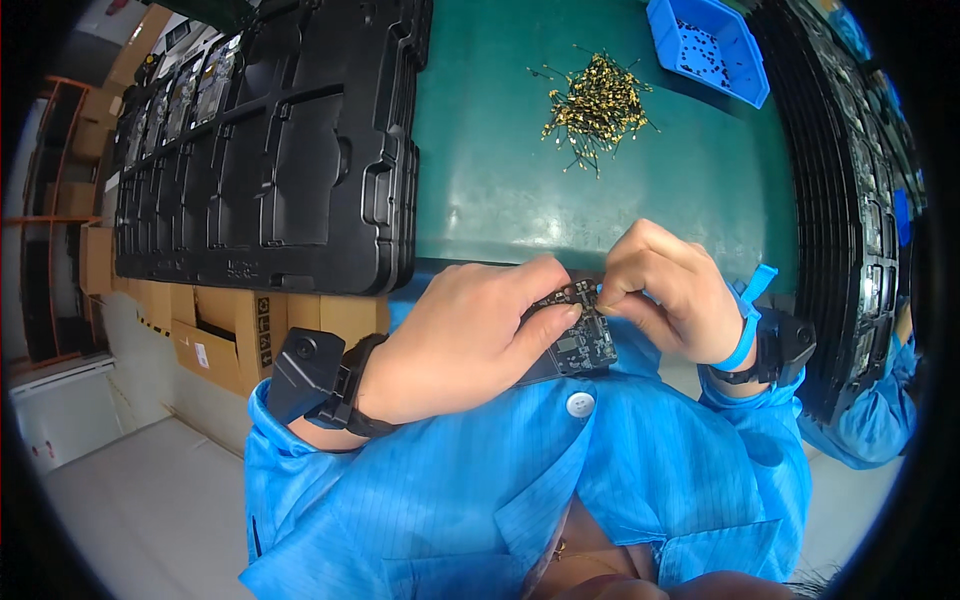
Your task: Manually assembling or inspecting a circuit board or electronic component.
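My left hand (480, 325) grips a dark circuit board (582, 347) close to my body, just off the near edge of the green table. Its thumb presses on the board's upper face. My right hand (672, 290) is closed in a pinch at the board's upper right edge, thumb and forefinger touching or almost touching it. Whatever lies between those fingertips is too small to make out. Farther out on the table is a loose pile of small gold-coloured parts with thin black leads (598, 100).
Stacked black plastic trays (300, 170) stand at the left, some pockets holding boards. A blue bin (712, 50) with small black pieces sits at the far right of the green table (490, 190). More stacked trays (835, 200) line the right. Cardboard boxes (225, 335) lie below left.
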The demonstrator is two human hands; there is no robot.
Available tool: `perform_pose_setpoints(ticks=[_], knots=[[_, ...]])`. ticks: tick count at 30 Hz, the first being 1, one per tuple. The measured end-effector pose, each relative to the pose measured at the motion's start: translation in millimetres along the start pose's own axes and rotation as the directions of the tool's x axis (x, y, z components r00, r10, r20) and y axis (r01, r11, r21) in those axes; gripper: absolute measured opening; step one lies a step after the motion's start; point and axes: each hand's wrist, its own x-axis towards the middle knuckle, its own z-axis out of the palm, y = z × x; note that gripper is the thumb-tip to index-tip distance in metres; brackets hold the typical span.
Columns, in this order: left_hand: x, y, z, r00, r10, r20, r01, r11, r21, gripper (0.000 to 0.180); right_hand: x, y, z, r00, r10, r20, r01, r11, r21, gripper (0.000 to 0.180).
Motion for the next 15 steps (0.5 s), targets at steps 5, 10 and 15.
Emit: perform_pose_setpoints(ticks=[5, 10, 15], knots=[[-1.4, 2.9, 0.1, 1.000, 0.002, -0.001, -0.002, 0.999, 0.051, 0.020, -0.5, -4.2, 0.9, 0.996, -0.089, -0.028, 0.085, 0.987, -0.134, 0.011], [-4.3, 6.7, 1.3, 1.000, -0.007, -0.007, 0.007, 0.998, 0.061, 0.017, -2.6, -0.2, 3.5, 0.983, -0.182, -0.035, 0.173, 0.970, -0.173, 0.013], [-7.9, 10.6, 3.0, 0.999, 0.027, -0.039, -0.023, 0.993, 0.115, 0.014, -5.3, 0.2, 4.4, 0.966, -0.256, -0.023, 0.247, 0.948, -0.200, 0.018]])
